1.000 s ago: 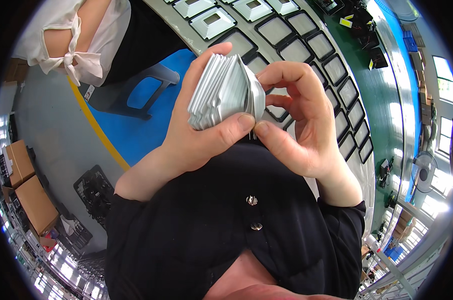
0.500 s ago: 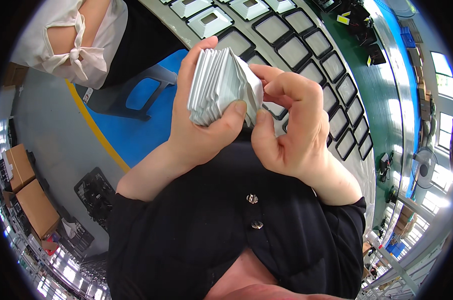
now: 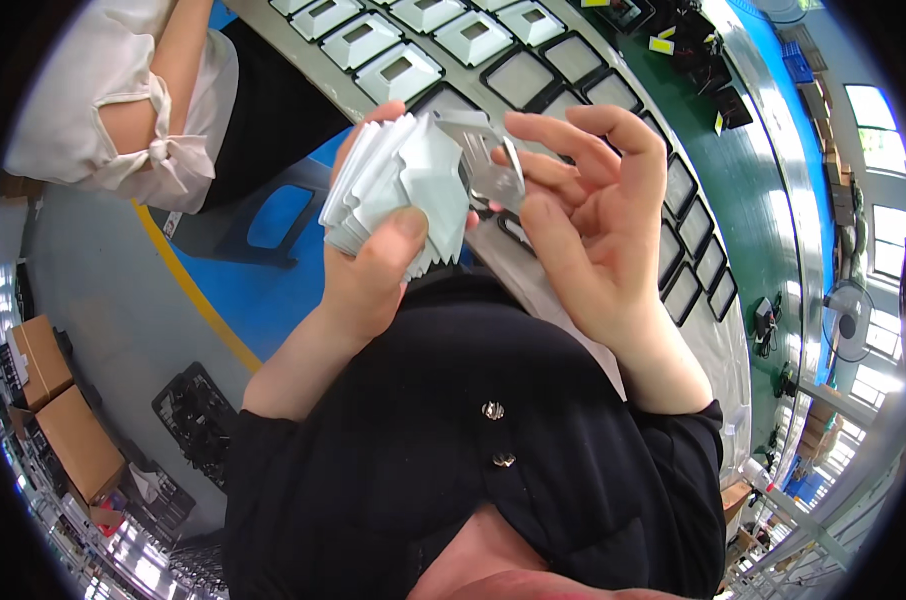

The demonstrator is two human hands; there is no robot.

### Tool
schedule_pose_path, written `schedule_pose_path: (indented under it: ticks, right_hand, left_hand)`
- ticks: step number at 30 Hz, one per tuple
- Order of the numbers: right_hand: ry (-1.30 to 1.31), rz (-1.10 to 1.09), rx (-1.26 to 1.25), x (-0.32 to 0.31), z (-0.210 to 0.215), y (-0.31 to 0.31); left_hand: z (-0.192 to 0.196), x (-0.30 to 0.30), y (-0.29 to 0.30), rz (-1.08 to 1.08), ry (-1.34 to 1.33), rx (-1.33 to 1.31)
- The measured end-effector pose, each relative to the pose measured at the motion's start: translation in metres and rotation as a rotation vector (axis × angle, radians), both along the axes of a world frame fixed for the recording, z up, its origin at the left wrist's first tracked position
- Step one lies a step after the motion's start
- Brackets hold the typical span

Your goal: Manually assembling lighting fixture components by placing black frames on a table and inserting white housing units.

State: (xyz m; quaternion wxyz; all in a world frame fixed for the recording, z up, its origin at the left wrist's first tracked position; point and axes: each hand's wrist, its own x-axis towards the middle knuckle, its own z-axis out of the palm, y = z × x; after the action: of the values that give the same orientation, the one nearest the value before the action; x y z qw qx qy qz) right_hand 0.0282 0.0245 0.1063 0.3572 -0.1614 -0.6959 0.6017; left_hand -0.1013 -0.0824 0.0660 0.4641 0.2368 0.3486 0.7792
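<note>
My left hand point(image 3: 371, 285) is closed around a fanned stack of white reflector pieces point(image 3: 435, 185), with its thumb across the front one. Just right of the stack, my right hand point(image 3: 613, 235) pinches a single shiny reflector piece point(image 3: 500, 183) between thumb and fingers. That piece is tilted and stands apart from most of the stack; whether its left edge touches the stack I cannot tell. Beyond my hands, black rectangular frames point(image 3: 521, 77) with pale panes lie in rows on the table. Several frames at the far left hold white reflectors point(image 3: 400, 72) with a rectangular opening.
Another person's arm point(image 3: 181, 60) in a white sleeve is close at the left. A grey plastic stool point(image 3: 238, 235) stands below it on blue flooring. The covered table point(image 3: 728, 400) curves along the right. Cardboard boxes point(image 3: 78, 435) and a black crate point(image 3: 195, 420) sit at lower left.
My right hand has drawn a single reflector piece away from the stack. My left hand has shifted left with the stack, which is now more fanned out.
</note>
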Motion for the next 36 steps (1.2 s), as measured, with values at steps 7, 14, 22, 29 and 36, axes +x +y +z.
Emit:
schedule_pose_path:
  ticks: [7, 14, 22, 29, 36]
  right_hand:
    - [-0.320, 0.084, 0.353, 0.014, 0.003, 0.010]
    - [-0.259, 0.103, 0.370, 0.001, -0.004, 0.024]
    - [-0.231, 0.070, 0.413, -0.001, -0.012, 0.046]
    - [-0.620, -0.050, 0.761, 0.009, -0.007, 0.158]
    - [-0.844, 0.079, 1.105, -0.008, -0.043, 0.230]
  left_hand:
    - [0.001, -0.001, 0.001, -0.084, -0.139, 0.013]
    - [-0.007, -0.004, 0.015, -0.134, -0.087, -0.026]
    - [-0.010, -0.011, 0.034, -0.130, -0.108, -0.194]
    - [-0.025, -0.028, 0.039, -0.180, -0.341, -0.209]
    - [-0.030, -0.038, 0.054, -0.222, -0.363, -0.215]
